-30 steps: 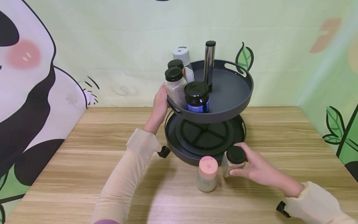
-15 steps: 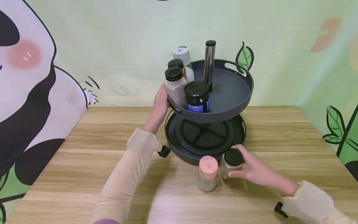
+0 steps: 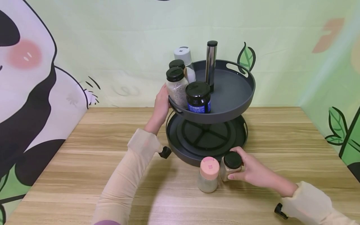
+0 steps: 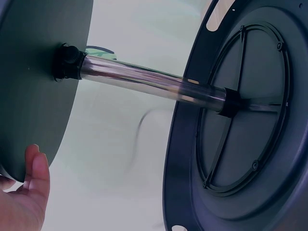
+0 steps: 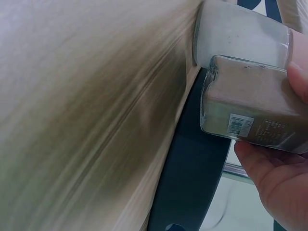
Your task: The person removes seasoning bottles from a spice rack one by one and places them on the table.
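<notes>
Square black-lidded jar [image 3: 231,168], gripped between the thumb and fingers of the right hand [image 3: 254,171], has shifted left since a second ago; it is now just beside the pink-capped jar [image 3: 208,175], before the lower tray [image 3: 182,157]. The left hand [image 3: 161,101] keeps its grasp on the upper tray [image 3: 232,93].

Booth-like indoor spot: wood-grain table [image 3: 70,172], panda-print backdrop [image 3: 126,47]

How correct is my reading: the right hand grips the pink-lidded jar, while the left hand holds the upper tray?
Not the jar: the head view shows the right hand gripping a black-lidded jar, with the pink-lidded jar beside it. The left hand does hold the upper tray.
</notes>
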Action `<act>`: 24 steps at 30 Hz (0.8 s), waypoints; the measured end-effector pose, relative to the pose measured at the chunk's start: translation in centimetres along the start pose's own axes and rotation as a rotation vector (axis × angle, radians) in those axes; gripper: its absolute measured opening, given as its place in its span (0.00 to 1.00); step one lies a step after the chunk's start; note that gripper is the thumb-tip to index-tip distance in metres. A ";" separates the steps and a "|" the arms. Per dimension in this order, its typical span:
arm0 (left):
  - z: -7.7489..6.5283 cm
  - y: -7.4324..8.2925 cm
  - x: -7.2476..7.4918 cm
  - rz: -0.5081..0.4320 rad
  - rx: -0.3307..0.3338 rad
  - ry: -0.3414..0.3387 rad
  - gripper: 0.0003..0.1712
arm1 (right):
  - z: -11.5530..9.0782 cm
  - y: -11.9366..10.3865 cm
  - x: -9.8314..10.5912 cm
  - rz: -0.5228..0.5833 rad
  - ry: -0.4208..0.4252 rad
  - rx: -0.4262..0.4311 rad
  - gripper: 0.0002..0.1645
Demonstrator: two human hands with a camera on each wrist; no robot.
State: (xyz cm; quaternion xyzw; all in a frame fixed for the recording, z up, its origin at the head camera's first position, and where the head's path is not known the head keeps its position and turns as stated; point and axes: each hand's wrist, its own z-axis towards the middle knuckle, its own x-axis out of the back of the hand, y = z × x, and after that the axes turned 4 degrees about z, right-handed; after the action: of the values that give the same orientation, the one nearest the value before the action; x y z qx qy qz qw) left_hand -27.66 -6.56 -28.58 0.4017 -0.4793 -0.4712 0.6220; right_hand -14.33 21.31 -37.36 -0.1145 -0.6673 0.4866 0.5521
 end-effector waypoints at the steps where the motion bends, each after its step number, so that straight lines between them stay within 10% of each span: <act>1: 0.2 -0.3 0.0 -0.005 0.000 -0.001 0.23 | 0.0 0.0 0.0 -0.001 -0.001 -0.001 0.35; 24: 1.4 -2.1 0.0 -0.029 -0.036 -0.010 0.23 | 0.2 0.8 -0.2 0.014 -0.012 -0.039 0.34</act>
State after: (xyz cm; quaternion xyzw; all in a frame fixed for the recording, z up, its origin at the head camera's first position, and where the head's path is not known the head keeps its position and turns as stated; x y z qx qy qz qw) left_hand -29.44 -7.08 -30.31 0.3949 -0.4679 -0.4907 0.6199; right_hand -14.71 21.47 -38.11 -0.1270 -0.6790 0.4782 0.5423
